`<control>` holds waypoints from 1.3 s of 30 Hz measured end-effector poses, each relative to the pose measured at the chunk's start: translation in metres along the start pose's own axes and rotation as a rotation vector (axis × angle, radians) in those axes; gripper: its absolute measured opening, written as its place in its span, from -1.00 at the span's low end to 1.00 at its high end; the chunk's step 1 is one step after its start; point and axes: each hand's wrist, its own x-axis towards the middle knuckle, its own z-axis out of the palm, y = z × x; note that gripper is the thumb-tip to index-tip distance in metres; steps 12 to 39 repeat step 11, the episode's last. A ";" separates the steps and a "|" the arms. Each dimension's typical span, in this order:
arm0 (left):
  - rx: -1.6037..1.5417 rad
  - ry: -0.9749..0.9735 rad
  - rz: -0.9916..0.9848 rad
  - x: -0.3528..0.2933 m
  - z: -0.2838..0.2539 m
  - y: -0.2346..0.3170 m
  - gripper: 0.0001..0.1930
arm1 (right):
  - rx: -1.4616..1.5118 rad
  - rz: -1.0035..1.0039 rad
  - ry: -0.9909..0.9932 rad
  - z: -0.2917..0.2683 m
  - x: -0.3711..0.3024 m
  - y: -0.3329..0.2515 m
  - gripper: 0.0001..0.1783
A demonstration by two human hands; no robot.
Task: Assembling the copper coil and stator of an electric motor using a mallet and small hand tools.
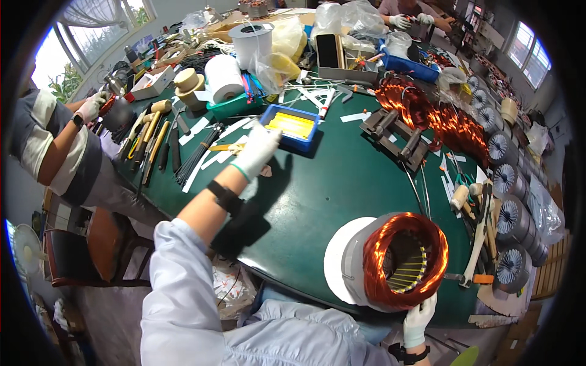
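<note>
My left hand, in a white glove, reaches over the near left edge of a small blue tray. Yellow strips lie in the tray; the hand's fingers are partly extended, with nothing visible in them. My right hand, also gloved, grips the lower right side of a motor stator, its fingers partly hidden underneath. Thick orange-brown copper windings ring the stator's mouth, and yellow slot strips show inside. A round white piece sits at the stator's left side.
A dark metal fixture stands near heaped copper coils. Mallets and hand tools lie at left, more tools at right. Several grey stators line the right side. A co-worker stands at left; another's gloved hands are at the far side.
</note>
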 end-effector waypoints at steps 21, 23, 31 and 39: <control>0.041 0.351 0.236 0.055 -0.066 -0.017 -0.58 | 0.050 -0.169 0.020 0.012 0.005 0.001 -0.52; 0.041 0.351 0.236 0.055 -0.066 -0.017 -0.58 | 0.050 -0.169 0.020 0.012 0.005 0.001 -0.52; 0.041 0.351 0.236 0.055 -0.066 -0.017 -0.58 | 0.050 -0.169 0.020 0.012 0.005 0.001 -0.52; 0.041 0.351 0.236 0.055 -0.066 -0.017 -0.58 | 0.050 -0.169 0.020 0.012 0.005 0.001 -0.52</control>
